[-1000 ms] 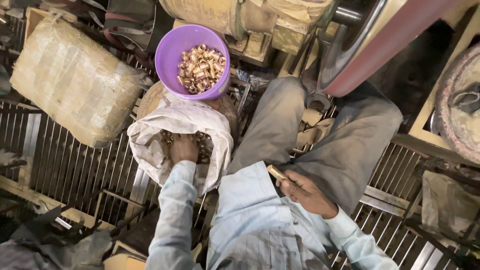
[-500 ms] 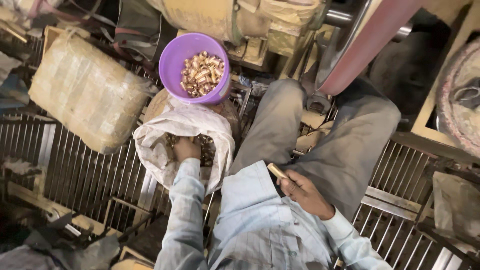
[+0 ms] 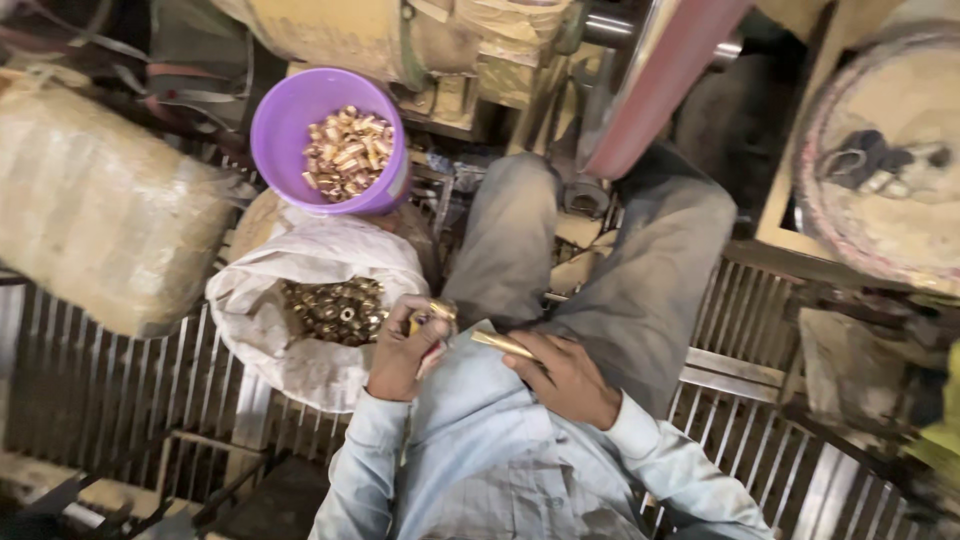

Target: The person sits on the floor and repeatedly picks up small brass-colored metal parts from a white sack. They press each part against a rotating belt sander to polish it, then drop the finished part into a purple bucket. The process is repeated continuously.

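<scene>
My left hand is curled tight around a few small brass fittings, lifted just off the right edge of the white sack that sits on the metal grate floor. The sack's mouth is open, with a heap of dark brass pieces inside. My right hand rests on my lap and grips a slim brass rod — its tip points toward the left hand, close to it. Just past the sack's far edge stands a purple bucket with lighter brass parts.
</scene>
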